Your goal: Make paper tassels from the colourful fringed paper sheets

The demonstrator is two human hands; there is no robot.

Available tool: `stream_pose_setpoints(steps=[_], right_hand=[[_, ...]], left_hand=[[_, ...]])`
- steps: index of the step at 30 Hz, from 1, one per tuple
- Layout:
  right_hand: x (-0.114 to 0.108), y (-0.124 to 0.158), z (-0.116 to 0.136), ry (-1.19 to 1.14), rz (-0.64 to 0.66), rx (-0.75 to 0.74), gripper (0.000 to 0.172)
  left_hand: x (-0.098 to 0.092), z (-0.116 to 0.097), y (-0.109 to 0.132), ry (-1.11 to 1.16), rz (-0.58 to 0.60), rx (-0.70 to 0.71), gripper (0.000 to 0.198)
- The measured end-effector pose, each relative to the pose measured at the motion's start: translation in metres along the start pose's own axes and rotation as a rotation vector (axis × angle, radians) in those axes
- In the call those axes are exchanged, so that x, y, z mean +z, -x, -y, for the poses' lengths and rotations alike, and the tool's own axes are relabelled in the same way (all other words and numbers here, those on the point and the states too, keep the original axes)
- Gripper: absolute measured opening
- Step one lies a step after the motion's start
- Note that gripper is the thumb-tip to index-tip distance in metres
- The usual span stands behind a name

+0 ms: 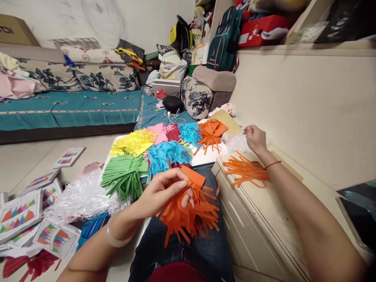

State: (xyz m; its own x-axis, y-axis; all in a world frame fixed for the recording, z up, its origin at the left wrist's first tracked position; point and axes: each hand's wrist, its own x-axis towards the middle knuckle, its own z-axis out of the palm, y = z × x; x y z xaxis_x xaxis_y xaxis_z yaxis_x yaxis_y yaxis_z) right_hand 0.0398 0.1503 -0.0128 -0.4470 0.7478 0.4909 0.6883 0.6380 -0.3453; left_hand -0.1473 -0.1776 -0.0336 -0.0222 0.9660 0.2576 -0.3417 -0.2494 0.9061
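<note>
My left hand (pixel 173 190) is closed, thumb against fingers, over orange fringed paper (pixel 190 215) lying on my lap. The paper's uncut flap shows just beyond the fingertips. My right hand (pixel 255 139) is raised at the right with its fingers curled together, near a clear plastic bag (pixel 237 143); anything in it is too small to make out. Below that hand, another orange fringed piece (pixel 245 169) rests on the cream cabinet (pixel 258 211). Yellow (pixel 132 143), blue (pixel 169 154), green (pixel 125 174), pink and orange fringed bundles cover the white board ahead.
White stringy material (pixel 85 196) and several printed packets (pixel 20 213) lie on the floor at the left. A phone (pixel 360 219) is at the right edge. Beyond stand a teal-covered sofa (pixel 70 107) and a green backpack (pixel 221 43).
</note>
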Motion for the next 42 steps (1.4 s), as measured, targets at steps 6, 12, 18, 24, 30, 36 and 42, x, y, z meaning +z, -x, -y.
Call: stream_pose_setpoints(steps=[6, 12, 18, 24, 30, 36, 42], right_hand=[[-0.031, 0.125, 0.126, -0.708, 0.283, -0.423, 0.040], [-0.032, 0.164, 0.170, -0.935, 0.441, -0.484, 0.036], [-0.014, 0.156, 0.164, -1.206, 0.614, -0.392, 0.034], [-0.013, 0.163, 0.160, -1.407, 0.623, -0.234, 0.029], [-0.011, 0.173, 0.166, -1.524, 0.739, -0.149, 0.033], [-0.001, 0.178, 0.171, -1.752, 0.802, -0.096, 0.035], [0.006, 0.181, 0.168, -1.772, 0.854, -0.169, 0.038]], left_hand=[[0.009, 0.002, -0.009, -0.008, -0.252, 0.147, 0.014], [0.014, 0.001, -0.004, 0.090, -0.344, 0.148, 0.012], [0.012, 0.001, 0.001, 0.154, -0.270, 0.097, 0.008], [0.009, 0.003, -0.001, 0.241, -0.217, 0.016, 0.010], [0.014, 0.006, -0.001, 0.172, -0.253, 0.068, 0.014], [0.010, 0.014, 0.001, 0.318, -0.171, 0.115, 0.012], [0.011, 0.018, 0.001, 0.227, -0.114, 0.204, 0.010]])
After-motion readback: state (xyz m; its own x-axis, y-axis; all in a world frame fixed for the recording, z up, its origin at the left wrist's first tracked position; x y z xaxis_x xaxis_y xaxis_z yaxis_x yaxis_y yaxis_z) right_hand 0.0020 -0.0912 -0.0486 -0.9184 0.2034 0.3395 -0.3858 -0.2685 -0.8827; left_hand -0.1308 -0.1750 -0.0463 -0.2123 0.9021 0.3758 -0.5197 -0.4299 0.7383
